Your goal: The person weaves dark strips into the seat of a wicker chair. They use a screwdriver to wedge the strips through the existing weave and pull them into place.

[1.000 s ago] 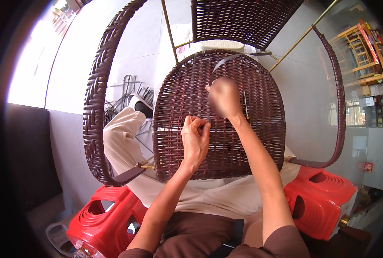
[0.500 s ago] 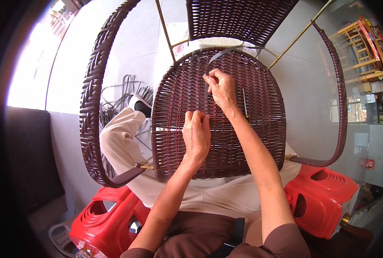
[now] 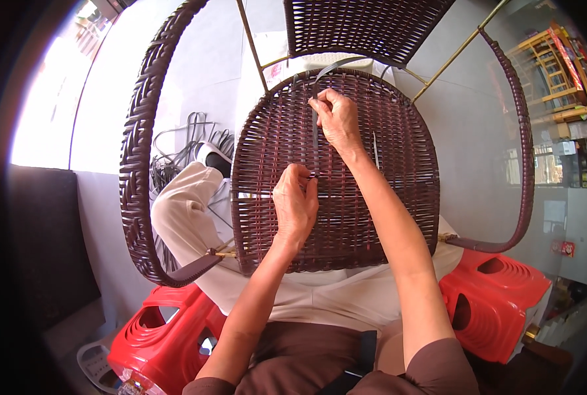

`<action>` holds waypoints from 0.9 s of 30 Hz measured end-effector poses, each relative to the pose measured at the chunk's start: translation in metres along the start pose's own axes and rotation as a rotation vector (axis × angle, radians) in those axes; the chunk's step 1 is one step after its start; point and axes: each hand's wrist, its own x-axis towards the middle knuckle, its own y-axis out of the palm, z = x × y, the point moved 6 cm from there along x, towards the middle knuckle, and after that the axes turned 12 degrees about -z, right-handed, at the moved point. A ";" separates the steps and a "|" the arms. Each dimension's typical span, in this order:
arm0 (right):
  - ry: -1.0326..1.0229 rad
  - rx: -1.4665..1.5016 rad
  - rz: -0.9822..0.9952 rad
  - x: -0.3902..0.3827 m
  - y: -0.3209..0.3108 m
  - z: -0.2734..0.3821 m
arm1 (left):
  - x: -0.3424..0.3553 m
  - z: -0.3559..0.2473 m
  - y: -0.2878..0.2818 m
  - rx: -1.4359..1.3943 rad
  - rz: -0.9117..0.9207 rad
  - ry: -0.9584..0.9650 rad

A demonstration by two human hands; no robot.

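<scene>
A dark brown woven chair seat (image 3: 399, 217) lies in front of me over my lap. My right hand (image 3: 339, 120) is closed in a pinch on a flat grey-black weaving strip (image 3: 316, 137) above the far half of the seat. From there the strip runs straight down to my left hand (image 3: 295, 203), whose thumb and fingers close around its near part at mid-seat. Beyond my right hand the strip bends in a loop over the seat's far edge. A thin metal shaft (image 3: 375, 150) of a tool rests on the weave beside my right forearm, which hides its handle end.
Woven armrests (image 3: 140, 145) curve up on both sides, and the woven backrest (image 3: 366, 26) rises beyond the seat. A pile of loose strips (image 3: 195, 141) lies on the floor at left. Red plastic stools (image 3: 158, 332) flank me. Bamboo furniture (image 3: 550, 76) stands far right.
My right hand has moved a little farther away along the strip, and more strip shows taut between the hands. My left hand has shifted slightly left and away from me.
</scene>
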 end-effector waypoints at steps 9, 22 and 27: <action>-0.086 -0.005 -0.033 0.009 0.003 -0.005 | 0.001 -0.001 0.002 0.053 -0.009 0.031; 0.089 0.062 -0.001 0.012 0.000 -0.018 | -0.001 -0.005 -0.003 0.028 -0.030 0.044; 0.100 0.066 -0.017 0.012 0.002 -0.024 | -0.001 -0.004 0.001 0.136 0.056 0.111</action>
